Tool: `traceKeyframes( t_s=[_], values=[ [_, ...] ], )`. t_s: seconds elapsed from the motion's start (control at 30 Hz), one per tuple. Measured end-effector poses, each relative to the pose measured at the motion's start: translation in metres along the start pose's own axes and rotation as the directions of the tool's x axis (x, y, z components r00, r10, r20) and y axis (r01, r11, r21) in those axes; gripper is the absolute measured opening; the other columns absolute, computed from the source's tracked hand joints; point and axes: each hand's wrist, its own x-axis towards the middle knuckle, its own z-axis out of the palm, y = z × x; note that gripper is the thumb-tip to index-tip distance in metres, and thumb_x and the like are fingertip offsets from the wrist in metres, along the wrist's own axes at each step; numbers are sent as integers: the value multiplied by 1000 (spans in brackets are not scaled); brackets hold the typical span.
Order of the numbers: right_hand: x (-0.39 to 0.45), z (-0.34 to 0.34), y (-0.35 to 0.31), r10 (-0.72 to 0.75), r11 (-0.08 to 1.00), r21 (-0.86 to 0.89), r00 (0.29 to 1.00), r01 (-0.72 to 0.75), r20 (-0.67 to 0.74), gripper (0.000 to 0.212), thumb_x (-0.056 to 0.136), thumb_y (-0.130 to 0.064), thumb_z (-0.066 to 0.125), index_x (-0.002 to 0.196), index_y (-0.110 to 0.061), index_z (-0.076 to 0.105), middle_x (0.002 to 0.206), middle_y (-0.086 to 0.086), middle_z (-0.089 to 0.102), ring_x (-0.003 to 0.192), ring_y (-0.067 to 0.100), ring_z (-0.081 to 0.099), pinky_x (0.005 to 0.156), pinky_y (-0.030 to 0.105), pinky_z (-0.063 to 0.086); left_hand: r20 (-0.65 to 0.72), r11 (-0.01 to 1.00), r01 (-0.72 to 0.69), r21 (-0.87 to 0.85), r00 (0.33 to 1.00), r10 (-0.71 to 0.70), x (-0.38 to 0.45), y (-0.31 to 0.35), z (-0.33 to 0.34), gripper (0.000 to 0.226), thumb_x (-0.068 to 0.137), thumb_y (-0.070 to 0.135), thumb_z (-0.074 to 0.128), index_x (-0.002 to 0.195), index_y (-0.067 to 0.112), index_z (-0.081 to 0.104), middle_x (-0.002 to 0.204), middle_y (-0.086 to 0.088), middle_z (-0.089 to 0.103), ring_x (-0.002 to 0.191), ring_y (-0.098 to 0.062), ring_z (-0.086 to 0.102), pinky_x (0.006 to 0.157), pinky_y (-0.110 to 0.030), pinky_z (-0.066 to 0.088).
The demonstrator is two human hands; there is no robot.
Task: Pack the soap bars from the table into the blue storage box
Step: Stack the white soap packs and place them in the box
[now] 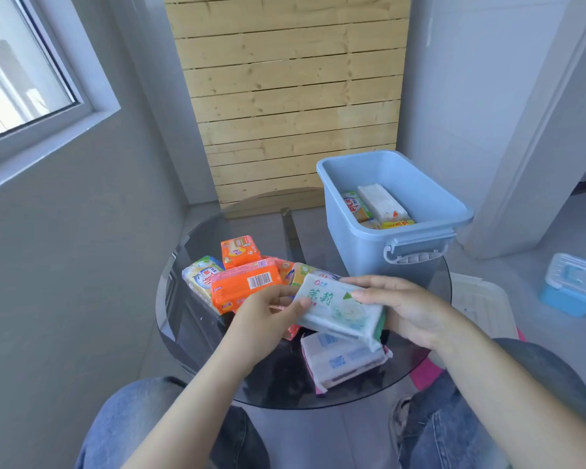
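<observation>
Right now my knees in blue jeans (142, 424) sit closest, tucked at the near edge of the round glass table (197, 336). Just above that edge my left hand (268, 314) and right hand (406, 309) share one white soap bar with green print (340, 309): left thumb on its left end with the fingers curled beneath, right thumb pressed on top and the other fingers wrapped under its right end (those I cannot see). It is lifted off the glass and tilted, and it hides part of the pile. Under it, near the front edge, lies a white and blue packet (342, 362) with a pink edge. Toward the left edge sit an orange bar with a barcode (246, 287), a yellow and blue bar (200, 277) beside it, and a smaller orange bar (240, 252) behind; more wrappers between them and my hands are mostly covered. At the far right edge stands the blue storage box (362, 245), open, with a white bar (381, 201) and a few yellow-wrapped ones (356, 206) inside, its near wall cutting off the rest. Off the table, on the floor at right, is a small blue box with a clear lid (574, 284).
</observation>
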Motion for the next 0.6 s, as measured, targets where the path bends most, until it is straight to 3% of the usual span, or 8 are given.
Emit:
traceKeyframes(
  t_s=[0.07,0.13,0.23,0.3,0.4,0.5,0.6],
  values=[
    [-1,-1,3,-54,996,-77,994,46,-100,42,60,-18,76,101,-9,70,92,10,72,82,18,67,77,28,51,5,996,61,-59,998,-61,-8,-5,5,32,82,34,74,108,17,68,74,7,64,57,-2,61,58,-22,56],
    [0,1,11,-133,976,-197,968,90,-215,34,58,-24,81,90,-15,72,97,10,69,91,17,65,87,31,47,9,986,135,-99,991,-135,-17,-10,11,36,76,34,79,103,16,63,76,5,65,52,1,61,51,-17,52],
    [4,5,28,-198,904,-425,932,55,-302,43,71,-29,80,109,-18,66,114,5,64,109,18,59,100,36,45,9,970,210,-120,978,-211,-27,-18,21,40,72,30,83,98,12,58,86,-4,65,61,-9,64,55,-25,57],
    [4,7,34,-226,860,-507,930,51,-289,55,72,-32,79,121,-18,59,117,3,62,109,16,58,98,34,45,28,961,247,-125,969,-245,-33,-22,24,49,70,26,85,103,4,56,90,-11,67,61,-12,67,58,-30,61],
    [-1,3,35,-255,838,-542,924,64,-284,57,73,-31,78,124,-16,59,115,-3,59,107,12,56,91,27,42,61,954,269,-133,963,-263,-36,-25,24,58,71,30,84,113,-2,59,102,-23,71,63,-16,68,59,-33,61],
    [-8,-3,34,-158,771,-635,953,-44,-258,43,80,-40,69,107,-6,69,107,5,73,90,14,64,78,29,43,114,956,288,-60,953,-280,-35,-26,26,49,80,43,72,112,6,66,106,-13,75,88,-20,71,72,-35,62],
    [-15,0,31,7,831,-539,973,-135,-233,36,86,-40,61,96,-7,73,94,12,76,71,16,67,72,38,57,149,943,333,-18,933,-327,-34,-24,34,44,91,49,56,112,12,68,106,-2,76,98,-18,71,87,-36,59]
  ],
)
